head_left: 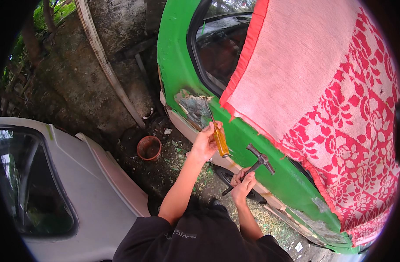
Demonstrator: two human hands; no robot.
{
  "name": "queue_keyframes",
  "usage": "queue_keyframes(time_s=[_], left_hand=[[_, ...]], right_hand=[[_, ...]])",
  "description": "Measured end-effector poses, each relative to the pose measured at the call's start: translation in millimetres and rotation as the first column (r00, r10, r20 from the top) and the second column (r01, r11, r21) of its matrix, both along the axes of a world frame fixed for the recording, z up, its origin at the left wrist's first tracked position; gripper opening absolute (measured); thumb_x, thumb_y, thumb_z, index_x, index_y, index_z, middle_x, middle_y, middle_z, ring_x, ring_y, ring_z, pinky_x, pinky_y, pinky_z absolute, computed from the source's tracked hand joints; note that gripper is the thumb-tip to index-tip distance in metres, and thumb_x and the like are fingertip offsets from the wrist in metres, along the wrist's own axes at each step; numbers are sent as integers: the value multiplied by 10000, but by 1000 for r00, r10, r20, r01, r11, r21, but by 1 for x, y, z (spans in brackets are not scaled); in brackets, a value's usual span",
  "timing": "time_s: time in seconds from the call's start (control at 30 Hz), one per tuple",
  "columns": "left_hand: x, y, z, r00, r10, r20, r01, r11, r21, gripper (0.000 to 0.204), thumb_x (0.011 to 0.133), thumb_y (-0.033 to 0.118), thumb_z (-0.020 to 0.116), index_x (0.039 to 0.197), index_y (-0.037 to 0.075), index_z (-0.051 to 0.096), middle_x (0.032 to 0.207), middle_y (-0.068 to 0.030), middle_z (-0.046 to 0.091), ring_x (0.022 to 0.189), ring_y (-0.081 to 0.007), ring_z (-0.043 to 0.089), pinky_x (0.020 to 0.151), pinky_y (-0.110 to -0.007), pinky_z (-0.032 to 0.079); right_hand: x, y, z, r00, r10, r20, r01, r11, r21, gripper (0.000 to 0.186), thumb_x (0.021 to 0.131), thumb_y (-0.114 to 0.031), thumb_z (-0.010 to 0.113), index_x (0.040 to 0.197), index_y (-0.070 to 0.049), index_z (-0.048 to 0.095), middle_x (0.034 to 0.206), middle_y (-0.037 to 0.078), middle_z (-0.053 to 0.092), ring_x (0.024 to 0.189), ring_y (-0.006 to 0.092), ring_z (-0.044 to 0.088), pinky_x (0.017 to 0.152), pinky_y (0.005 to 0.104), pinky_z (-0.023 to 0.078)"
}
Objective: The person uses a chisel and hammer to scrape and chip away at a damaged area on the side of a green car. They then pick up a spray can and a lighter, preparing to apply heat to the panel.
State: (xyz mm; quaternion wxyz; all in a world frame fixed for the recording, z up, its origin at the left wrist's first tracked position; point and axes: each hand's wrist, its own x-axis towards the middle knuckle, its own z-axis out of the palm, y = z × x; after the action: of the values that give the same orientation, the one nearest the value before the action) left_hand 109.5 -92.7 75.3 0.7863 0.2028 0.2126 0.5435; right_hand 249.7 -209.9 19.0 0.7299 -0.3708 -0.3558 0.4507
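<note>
Screwdriver (pixel 221 141) lies in the left fingers (pixel 211 128), closed round its amber handle; its shank points beyond them toward a rough patch (pixel 195 108). Right fingers (pixel 238 177) wrap round a hammer (pixel 256 165), its head past them.

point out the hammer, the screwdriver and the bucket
hammer (pixel 263 160): head view, middle of its metal head
screwdriver (pixel 220 142): head view, on its amber handle
bucket (pixel 149 158): head view, on its near rim
</note>
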Motion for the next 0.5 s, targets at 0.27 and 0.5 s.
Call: queue_keyframes(time_s=[0.27, 0.5], left_hand=[[-10, 1, 13, 973, -45, 226, 41, 999, 21, 330, 986, 419, 407, 946, 101, 489, 712, 14, 464, 573, -86, 429, 504, -214, 358], [-25, 17, 2, 942, -207, 264, 157, 967, 199, 305, 978, 388, 444, 953, 87, 489, 721, 11, 452, 585, -111, 450, 576, -240, 423]], right_hand=[[-2, -4, 7, 996, 83, 17, -83, 996, 21, 480, 983, -498, 366, 793, -58, 344, 591, -15, 294, 403, 53, 222, 359, 226, 171], [-7, -4, 15, 994, 105, -13, -104, 994, 40, 478, 983, -497, 367, 796, -58, 344, 590, -16, 292, 405, 51, 214, 359, 227, 157]])
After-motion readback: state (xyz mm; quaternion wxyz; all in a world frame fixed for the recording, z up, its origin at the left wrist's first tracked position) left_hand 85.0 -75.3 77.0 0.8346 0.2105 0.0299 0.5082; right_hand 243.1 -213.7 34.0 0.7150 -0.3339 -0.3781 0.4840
